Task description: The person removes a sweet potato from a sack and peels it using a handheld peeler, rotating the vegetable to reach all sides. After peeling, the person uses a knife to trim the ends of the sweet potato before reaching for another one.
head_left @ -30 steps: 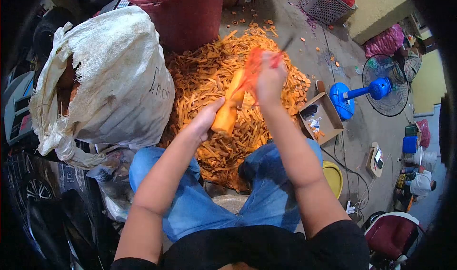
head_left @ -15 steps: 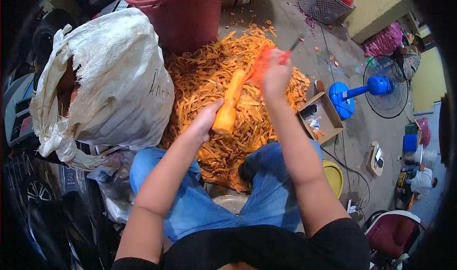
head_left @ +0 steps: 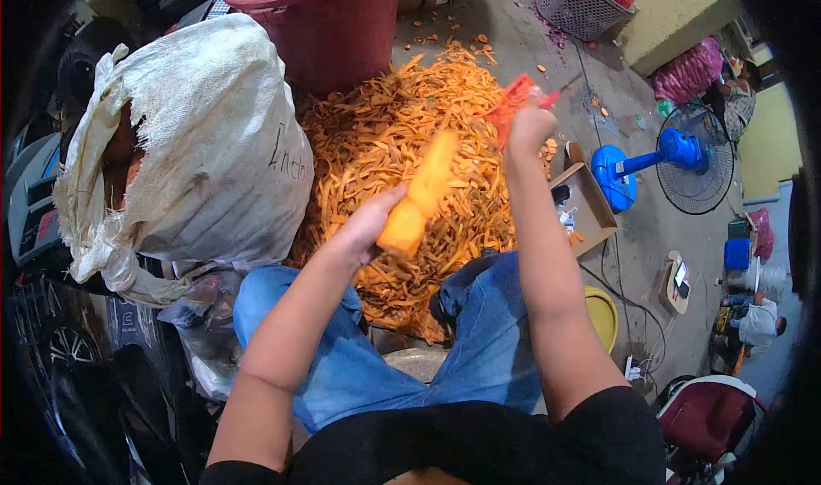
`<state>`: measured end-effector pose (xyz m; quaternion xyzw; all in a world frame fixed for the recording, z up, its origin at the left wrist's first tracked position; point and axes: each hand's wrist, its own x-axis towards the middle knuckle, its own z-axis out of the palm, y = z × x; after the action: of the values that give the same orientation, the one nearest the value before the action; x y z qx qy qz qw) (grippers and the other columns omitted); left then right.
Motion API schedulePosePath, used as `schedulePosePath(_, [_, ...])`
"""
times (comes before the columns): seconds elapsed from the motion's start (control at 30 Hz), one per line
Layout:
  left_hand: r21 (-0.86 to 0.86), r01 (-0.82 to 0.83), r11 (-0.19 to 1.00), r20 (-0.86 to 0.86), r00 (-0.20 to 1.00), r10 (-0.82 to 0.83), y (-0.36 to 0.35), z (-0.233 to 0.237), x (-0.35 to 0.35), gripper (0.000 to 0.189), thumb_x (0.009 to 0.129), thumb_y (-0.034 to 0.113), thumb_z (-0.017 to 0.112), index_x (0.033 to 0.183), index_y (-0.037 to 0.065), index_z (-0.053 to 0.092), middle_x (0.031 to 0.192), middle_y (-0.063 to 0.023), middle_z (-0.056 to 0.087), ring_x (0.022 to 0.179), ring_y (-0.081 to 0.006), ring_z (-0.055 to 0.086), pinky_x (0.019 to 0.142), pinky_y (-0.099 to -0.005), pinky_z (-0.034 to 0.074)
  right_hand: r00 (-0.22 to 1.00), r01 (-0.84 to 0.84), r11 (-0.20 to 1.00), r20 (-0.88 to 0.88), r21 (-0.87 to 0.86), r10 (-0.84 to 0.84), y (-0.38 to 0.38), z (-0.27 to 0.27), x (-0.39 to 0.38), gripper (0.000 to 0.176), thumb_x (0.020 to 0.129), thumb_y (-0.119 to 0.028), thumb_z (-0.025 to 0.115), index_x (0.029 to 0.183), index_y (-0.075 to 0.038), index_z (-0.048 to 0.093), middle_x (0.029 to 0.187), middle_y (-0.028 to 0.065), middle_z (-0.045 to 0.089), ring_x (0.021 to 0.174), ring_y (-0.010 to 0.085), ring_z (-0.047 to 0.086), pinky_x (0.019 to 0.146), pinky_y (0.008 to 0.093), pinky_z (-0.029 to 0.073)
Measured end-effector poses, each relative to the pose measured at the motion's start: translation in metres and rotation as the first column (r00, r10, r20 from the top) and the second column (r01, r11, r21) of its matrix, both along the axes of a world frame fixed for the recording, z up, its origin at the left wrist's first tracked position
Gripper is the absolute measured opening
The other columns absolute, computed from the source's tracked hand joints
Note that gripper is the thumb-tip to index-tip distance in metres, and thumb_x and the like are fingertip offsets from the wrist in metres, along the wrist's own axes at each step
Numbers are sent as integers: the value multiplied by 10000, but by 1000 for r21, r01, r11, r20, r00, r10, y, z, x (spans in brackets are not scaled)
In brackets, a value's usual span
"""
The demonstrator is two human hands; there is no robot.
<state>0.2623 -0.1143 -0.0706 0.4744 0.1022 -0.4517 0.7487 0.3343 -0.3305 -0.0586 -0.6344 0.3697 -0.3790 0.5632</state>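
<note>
The large carrot [head_left: 421,196] in hand looks close to fully peeled: the side facing up is bright orange, with no brown skin that shows through the blur. Its underside is hidden, so whether any skin is left there cannot be told. It is held tilted above the near part of a broad heap of peelings [head_left: 368,143], its narrower end pointing to the far side. The person's left hand [head_left: 368,221] grasps the thick near end, fingers wrapped around its left side. The right hand [head_left: 532,128] is clenched around a blurred red implement [head_left: 511,100], just right of the heap and apart from the carrot.

The size of the heap suggests that much peeling is done. On the left, brownish-orange shapes [head_left: 117,156] show through the torn white sack [head_left: 218,134]; they may be carrots yet to be peeled, though how many cannot be told. What the red tub [head_left: 342,36] on the far side holds is out of sight.
</note>
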Motion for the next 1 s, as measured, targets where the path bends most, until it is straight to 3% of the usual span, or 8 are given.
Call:
schedulePosePath(0.03, [-43,14,999,-2,1000,-14,3,-5,7,336,852,292,287,972,20,444,736,-113,554,598,-202,557,552,-302,470,979,-151,983,154,104,134,16,1,-3,195,806,-175,451,733,1,495,627,37,510,565,108,453,523,268,375])
schedulePosePath(0.17, [-12,-126,992,-25,992,126,0,-8,16,339,853,294,290,981,17,440,754,-109,555,599,-200,558,545,-304,471,859,-471,829,57,-301,508,98,4,-42,184,798,-185,457,747,-13,496,607,65,504,547,142,462,509,282,371])
schedulePosePath(0.27, [16,-185,983,58,981,184,-2,-2,6,332,853,284,291,982,15,435,748,-114,554,590,-206,557,539,-302,472,889,-456,825,-127,-333,440,88,-13,-26,186,794,-198,452,759,-21,497,614,94,514,547,208,482,516,316,377])
schedulePosePath(0.37, [-55,40,998,9,999,-39,4,5,-1,333,853,271,285,1004,3,410,738,-136,544,590,-222,553,539,-301,467,997,-76,924,-31,-374,69,29,-32,8,239,794,-212,448,701,7,476,622,135,529,560,250,499,523,354,373])
schedulePosePath(0.43, [-61,80,995,26,997,-79,5,3,-3,344,854,279,278,1011,0,403,737,-141,542,595,-225,552,541,-304,466,989,57,985,-127,-165,-78,-5,-24,10,253,801,-210,446,695,17,482,601,119,522,544,212,492,519,337,374])
schedulePosePath(0.53, [-176,115,978,5,993,-116,7,3,-1,371,857,306,258,1025,5,396,749,-154,539,601,-232,551,550,-308,466,998,52,990,-32,133,-48,-13,-3,2,262,809,-217,444,698,16,488,583,79,507,523,167,472,506,308,370])
schedulePosePath(0.67, [-298,25,954,-16,999,-32,6,1,8,393,852,349,264,1045,34,400,802,-155,539,622,-226,555,568,-306,470,973,-159,983,182,90,140,20,-1,-1,246,806,-209,465,696,11,480,589,30,481,517,111,429,491,269,348])
schedulePosePath(1.0, [66,-21,998,230,973,5,4,-5,15,337,825,299,388,1025,32,439,832,-104,550,683,-169,560,601,-270,466,912,-365,929,224,55,344,50,21,-24,202,810,-233,478,806,-32,486,640,-45,403,586,38,344,551,189,307])
